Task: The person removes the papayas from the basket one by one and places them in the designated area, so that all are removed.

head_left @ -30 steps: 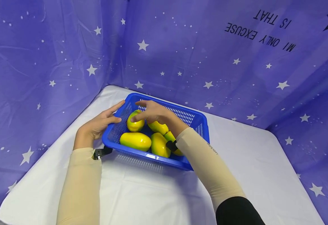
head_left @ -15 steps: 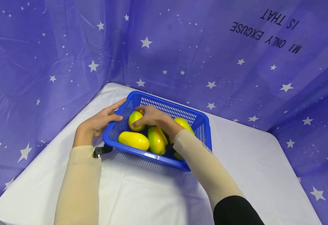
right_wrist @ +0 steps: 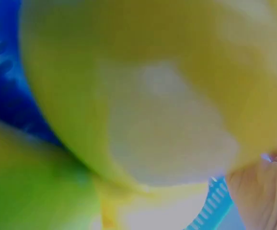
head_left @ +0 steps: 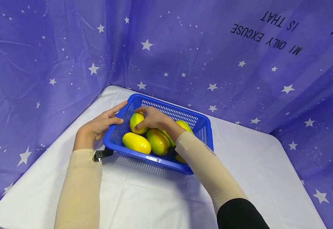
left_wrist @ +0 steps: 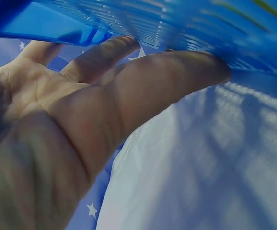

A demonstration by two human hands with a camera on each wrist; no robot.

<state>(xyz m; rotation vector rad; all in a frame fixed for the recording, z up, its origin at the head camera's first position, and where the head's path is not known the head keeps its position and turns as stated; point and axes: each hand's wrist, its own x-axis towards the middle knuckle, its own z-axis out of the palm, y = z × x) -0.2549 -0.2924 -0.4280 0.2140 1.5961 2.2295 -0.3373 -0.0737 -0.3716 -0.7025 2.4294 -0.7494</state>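
Note:
A blue basket (head_left: pixel 155 161) with slotted walls holds several glossy yellow-green mangoes. My left hand (head_left: pixel 99 126) holds its left end, the thumb tip over the rim; in the left wrist view, other fingers (left_wrist: pixel 148 86) lie against the outside of the wall. Inside the basket, my right hand (head_left: pixel 153 117) grips a mango (head_left: pixel 136 120) near the left end, thumb on its near side and fingers round the far side. A yellow mango (head_left: pixel 137 143) and a greener one (head_left: pixel 158 142) lie just in front. The right wrist view is filled by a blurred mango (right_wrist: pixel 153 96) close up.
Another mango (head_left: pixel 184 125) and one partly hidden at the front (head_left: pixel 180 159) lie near my right forearm (head_left: pixel 209 165). The basket stands on a white-covered table (head_left: pixel 143 200). Purple star-printed curtains (head_left: pixel 183 57) enclose the back and sides.
My right hand has closed round the left mango. The front mangoes have shifted, and another has come into view behind my right wrist. My left hand stays on the basket's end.

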